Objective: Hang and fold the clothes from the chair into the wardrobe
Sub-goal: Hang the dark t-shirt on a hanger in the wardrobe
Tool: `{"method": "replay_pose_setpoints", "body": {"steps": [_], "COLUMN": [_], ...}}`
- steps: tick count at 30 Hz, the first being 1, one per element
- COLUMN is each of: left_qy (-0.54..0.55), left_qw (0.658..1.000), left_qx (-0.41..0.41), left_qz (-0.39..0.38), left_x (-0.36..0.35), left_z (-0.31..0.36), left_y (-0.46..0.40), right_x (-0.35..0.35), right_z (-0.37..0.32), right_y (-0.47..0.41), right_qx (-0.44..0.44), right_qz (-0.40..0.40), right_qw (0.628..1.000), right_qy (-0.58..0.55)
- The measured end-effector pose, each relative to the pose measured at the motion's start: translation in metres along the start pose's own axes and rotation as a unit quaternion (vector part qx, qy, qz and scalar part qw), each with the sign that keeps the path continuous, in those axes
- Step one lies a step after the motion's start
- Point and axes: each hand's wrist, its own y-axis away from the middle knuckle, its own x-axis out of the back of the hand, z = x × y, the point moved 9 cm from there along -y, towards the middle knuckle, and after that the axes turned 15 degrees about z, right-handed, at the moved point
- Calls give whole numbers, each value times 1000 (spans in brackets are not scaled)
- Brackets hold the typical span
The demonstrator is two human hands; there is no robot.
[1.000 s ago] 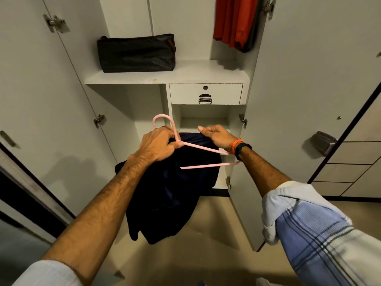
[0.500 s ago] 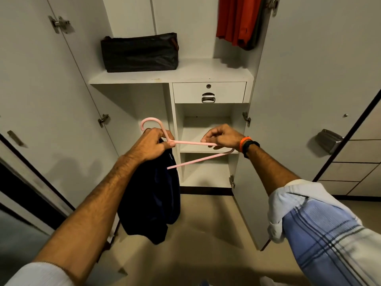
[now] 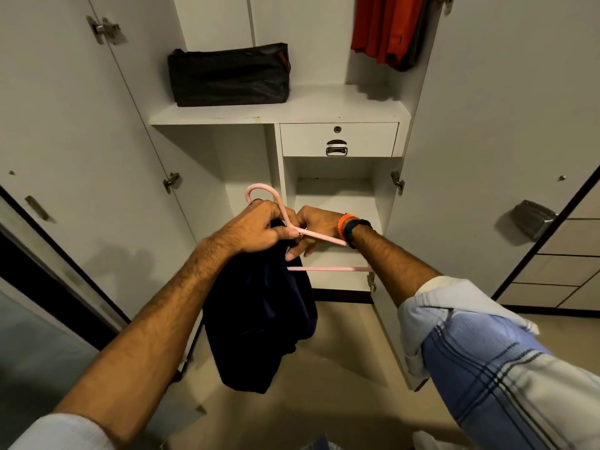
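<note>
A pink hanger (image 3: 328, 268) is held up in front of the open white wardrobe (image 3: 279, 112). My left hand (image 3: 256, 228) grips its neck just under the hook, together with the top of a dark navy garment (image 3: 263, 319) that hangs down from that hand. My right hand (image 3: 316, 227), with an orange band and black watch at the wrist, is close against the left one, its fingers curled at the hanger's neck and the garment's top edge. What exactly its fingertips pinch is hidden.
A black bag (image 3: 229, 74) sits on the upper shelf. Red clothes (image 3: 386, 27) hang at the top right. Below the shelf are a locked drawer (image 3: 337, 139) and open cubbies (image 3: 334, 190). Both wardrobe doors stand open at either side. Beige floor (image 3: 344, 368) lies below.
The navy garment has bunched to the left end of the hanger. My right hand slid along the hanger from its right arm to the neck, meeting my left hand.
</note>
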Motion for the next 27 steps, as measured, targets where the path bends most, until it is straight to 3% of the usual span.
{"method": "replay_pose_setpoints", "body": {"steps": [5, 15, 20, 27], "left_qy": [-15, 19, -23, -50], "left_qw": [999, 989, 982, 962], "left_qx": [42, 117, 144, 220], "left_qz": [10, 91, 123, 153], "left_x": [1, -5, -16, -21], "left_z": [-13, -22, -23, -39], "left_y": [0, 3, 1, 4], "right_x": [-8, 38, 55, 96], "right_z": [64, 85, 104, 131], "right_y": [-61, -48, -43, -41], "right_qx": [13, -40, -14, -54], "right_qz": [-3, 14, 19, 198], "right_qw": [1000, 996, 999, 969], "right_qy": [18, -84, 34, 141]}}
